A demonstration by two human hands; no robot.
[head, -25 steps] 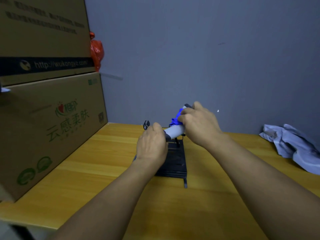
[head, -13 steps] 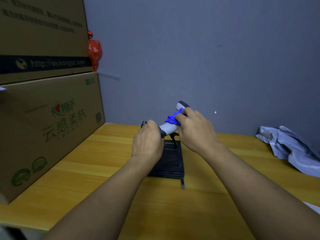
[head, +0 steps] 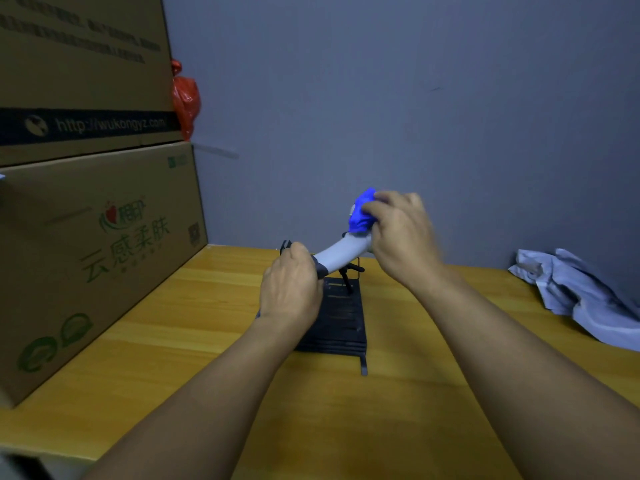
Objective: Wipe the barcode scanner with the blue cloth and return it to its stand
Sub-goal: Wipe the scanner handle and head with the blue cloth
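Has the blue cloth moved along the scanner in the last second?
Yes. The right hand has slid the blue cloth up the scanner to its far end, farther from the left hand gripping the handle above the stand.

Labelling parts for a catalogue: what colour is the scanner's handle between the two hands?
Light grey, on the barcode scanner, seen in the head view.

Your left hand (head: 291,289) wraps the smooth, matt pale-grey plastic barcode scanner (head: 341,252), while your right hand (head: 401,237) bunches a soft, bright blue cloth (head: 360,211) against it. Below you sits a dark, matt black ribbed plastic stand (head: 343,320) on a glossy, varnished yellow wooden table (head: 194,327). Left of you are dull brown corrugated cardboard boxes (head: 93,237) and a shiny red plastic bag (head: 185,98); right lies crumpled grey fabric (head: 581,292).
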